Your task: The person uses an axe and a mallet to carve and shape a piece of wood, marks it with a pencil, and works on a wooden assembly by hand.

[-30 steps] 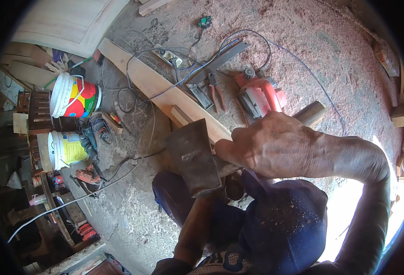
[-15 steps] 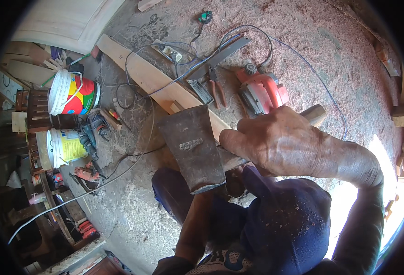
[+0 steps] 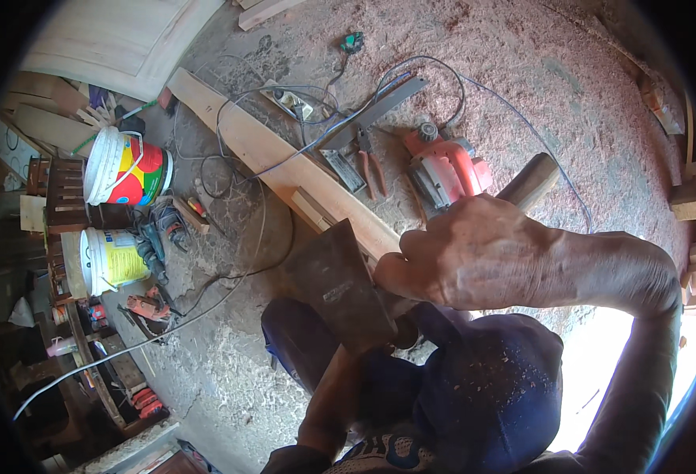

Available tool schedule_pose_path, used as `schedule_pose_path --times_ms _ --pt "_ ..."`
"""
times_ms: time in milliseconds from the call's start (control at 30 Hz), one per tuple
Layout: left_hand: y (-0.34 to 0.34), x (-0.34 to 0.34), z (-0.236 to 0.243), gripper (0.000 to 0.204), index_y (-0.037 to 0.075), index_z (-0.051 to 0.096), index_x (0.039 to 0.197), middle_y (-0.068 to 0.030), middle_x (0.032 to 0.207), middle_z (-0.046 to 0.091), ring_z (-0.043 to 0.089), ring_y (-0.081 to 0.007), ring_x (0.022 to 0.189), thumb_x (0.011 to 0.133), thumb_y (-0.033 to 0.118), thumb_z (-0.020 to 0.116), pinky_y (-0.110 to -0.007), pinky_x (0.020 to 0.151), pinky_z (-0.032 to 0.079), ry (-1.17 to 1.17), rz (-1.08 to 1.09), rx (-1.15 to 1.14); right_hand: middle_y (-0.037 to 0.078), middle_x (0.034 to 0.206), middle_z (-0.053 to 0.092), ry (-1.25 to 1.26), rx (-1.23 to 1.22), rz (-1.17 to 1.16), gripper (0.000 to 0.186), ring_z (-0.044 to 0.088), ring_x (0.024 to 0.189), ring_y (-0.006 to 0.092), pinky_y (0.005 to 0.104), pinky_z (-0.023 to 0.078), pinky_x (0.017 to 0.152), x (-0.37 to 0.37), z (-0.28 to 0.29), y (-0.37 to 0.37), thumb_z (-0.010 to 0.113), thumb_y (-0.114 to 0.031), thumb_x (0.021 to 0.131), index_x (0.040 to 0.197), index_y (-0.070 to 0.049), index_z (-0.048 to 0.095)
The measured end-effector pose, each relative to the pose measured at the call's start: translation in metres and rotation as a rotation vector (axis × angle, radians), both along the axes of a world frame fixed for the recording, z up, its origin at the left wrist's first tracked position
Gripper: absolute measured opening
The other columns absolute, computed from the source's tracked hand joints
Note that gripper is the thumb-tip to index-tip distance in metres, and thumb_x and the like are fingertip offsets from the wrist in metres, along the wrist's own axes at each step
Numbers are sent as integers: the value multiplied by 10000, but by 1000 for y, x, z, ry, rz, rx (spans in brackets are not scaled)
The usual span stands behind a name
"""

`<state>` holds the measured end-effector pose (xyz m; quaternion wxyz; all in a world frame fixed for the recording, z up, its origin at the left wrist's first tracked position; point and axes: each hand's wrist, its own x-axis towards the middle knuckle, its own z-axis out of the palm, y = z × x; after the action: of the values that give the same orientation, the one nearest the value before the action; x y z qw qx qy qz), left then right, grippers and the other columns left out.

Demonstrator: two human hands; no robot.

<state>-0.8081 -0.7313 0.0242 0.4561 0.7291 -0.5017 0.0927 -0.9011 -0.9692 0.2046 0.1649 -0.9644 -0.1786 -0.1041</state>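
My right hand is closed round the wooden handle of a hatchet-like tool. Its dark, broad metal head sits left of my fingers, over the lower end of a long pale board with a short wooden strip on it. My left forearm rises from the lower edge, but my left hand is hidden behind the metal head. A red electric planer, orange-handled pliers and a metal square lie beyond the board.
Two paint buckets, drills and timber scraps are at the left. A pale panel fills the top-left corner. Cables cross the shaving-covered floor. My knee is bent below the board.
Compared with half a second ago, the metal head has dropped and tilted, its face now darker. My right hand has shifted slightly down and right with it.
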Motion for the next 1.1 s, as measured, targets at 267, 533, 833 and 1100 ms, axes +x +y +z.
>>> schedule_pose_path --times_ms 267,533,833,1100 --pt "2 -7 -14 299 50 546 1158 -143 1006 637 664 -260 898 895 53 687 -408 837 565 26 -28 -22 83 744 660 225 -116 12 349 711 620 233 356 570 469 -5 16 -1 653 -107 850 1174 -8 570" --pt "-21 57 114 290 86 439 1031 -111 856 572 595 -196 765 887 42 687 -380 741 552 621 6 -621 169 812 693 170 313 -541 389 723 730 350 431 578 618 -15 -26 -18 735 -103 822 1160 -42 552" --pt "-7 131 130 254 64 557 969 -66 845 630 625 -175 737 838 -2 766 -324 691 527 196 128 -290 70 608 525 213 538 -1064 269 457 535 158 362 410 521 -52 -74 -44 740 -201 881 1015 -26 586" --pt "-44 206 5 516 43 667 1170 -205 1228 643 642 -357 1108 771 326 829 -448 951 509 172 144 752 91 943 732 236 957 -924 475 656 825 148 322 536 780 -12 -54 9 751 -131 881 1306 -18 573"
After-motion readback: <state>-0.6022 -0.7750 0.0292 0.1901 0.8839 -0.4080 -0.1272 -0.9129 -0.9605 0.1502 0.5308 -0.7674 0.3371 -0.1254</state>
